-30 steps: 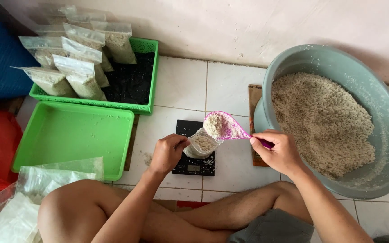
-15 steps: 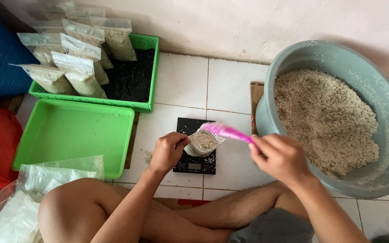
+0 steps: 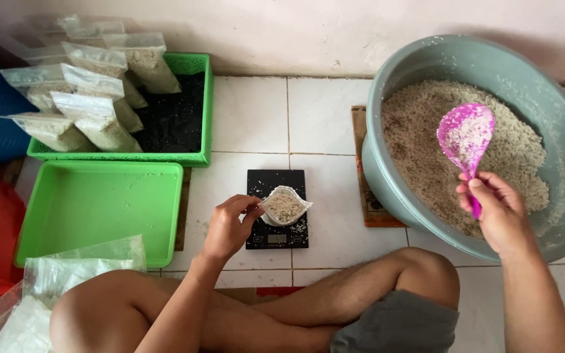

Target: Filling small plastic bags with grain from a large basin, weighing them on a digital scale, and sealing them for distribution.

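My left hand (image 3: 229,225) pinches the rim of a small clear plastic bag (image 3: 284,206) partly filled with pale grain. The bag stands open on a black kitchen scale (image 3: 276,232) on the white tiled floor. My right hand (image 3: 496,210) grips the handle of a pink plastic scoop (image 3: 466,136), held empty over the grain inside a large grey-green basin (image 3: 387,117) at the right.
An empty green tray (image 3: 93,209) lies left of the scale. Behind it a green basket (image 3: 191,98) holds several filled clear bags (image 3: 93,98). Empty plastic bags (image 3: 67,274) lie by my left knee. My crossed legs (image 3: 282,307) fill the foreground.
The pink scoop tipped its grain into the bag, then my right hand swung it, emptied, rightward over the basin. My left hand kept hold of the bag on the scale.
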